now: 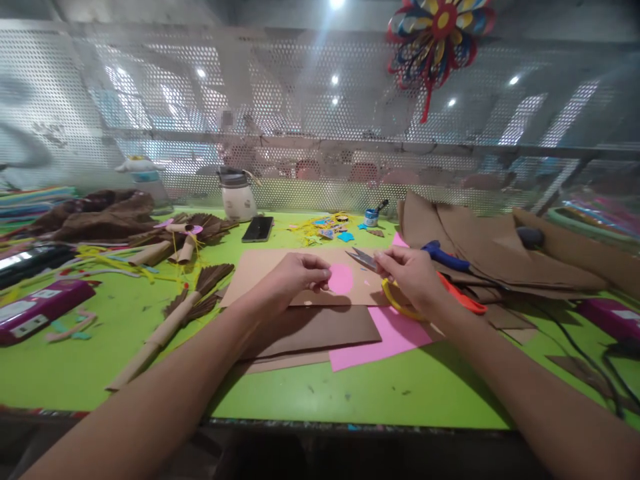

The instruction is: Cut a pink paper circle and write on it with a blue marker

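Note:
My right hand (410, 273) grips a pair of scissors (361, 259) near the blades, which point left and stand slightly apart. A yellow handle loop (400, 301) shows below this hand and an orange loop (463, 295) beyond the wrist; how they join is hidden. My left hand (305, 272) is closed in a pinch at the left edge of a pink rounded paper piece (341, 278). Whether its fingertips hold that piece or something small is unclear. Below lies a tan cardboard sheet (260, 270), with folded brown paper (320, 330) and a pink sheet (395, 337) nearer me.
Brown paper sheets (480, 243) and a blue-handled tool (445, 257) lie right. Behind are a phone (258, 229), a white jar (238, 197), a small blue pot (371, 217) and scraps (325, 230). Paper-roll crafts (165, 327) and a purple power strip (45, 307) lie left.

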`<state>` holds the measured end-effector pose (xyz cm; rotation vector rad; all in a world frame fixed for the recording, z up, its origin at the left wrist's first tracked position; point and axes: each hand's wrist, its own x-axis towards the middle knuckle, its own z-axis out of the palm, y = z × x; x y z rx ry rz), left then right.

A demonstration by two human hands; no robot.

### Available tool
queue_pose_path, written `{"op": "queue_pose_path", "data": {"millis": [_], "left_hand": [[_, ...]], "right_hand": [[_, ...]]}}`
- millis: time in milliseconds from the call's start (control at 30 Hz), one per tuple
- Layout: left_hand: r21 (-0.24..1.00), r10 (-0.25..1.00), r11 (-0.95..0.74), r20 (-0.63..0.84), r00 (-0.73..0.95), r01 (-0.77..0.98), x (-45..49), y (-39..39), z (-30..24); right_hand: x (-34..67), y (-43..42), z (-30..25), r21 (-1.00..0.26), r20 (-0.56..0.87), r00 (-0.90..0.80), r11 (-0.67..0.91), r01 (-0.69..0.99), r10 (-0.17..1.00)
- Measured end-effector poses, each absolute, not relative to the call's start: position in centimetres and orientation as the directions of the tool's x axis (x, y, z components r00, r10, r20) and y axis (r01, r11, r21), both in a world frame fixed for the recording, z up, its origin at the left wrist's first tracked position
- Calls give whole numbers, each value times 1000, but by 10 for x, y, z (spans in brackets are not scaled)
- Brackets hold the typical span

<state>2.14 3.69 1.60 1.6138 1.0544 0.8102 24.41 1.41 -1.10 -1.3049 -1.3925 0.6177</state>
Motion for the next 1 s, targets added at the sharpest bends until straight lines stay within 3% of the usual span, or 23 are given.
{"op": "queue_pose_path", "data": {"millis": [333,633,800,1000], "left_hand": [[933,914,-61,-90,395,355,21,42,12],[951,889,13,-153,432,310,22,42,7],[964,881,32,-152,448,264,23,44,1],[967,875,-47,-80,477,250,18,48,0]], "right_hand": [[275,41,-28,-854,357,247,208,477,901],[279,44,-32,-826,346,240,174,536,907],[259,31,-28,-801,370,133,243,547,919],[235,10,-21,-743,364,-132,373,556,922]]}}
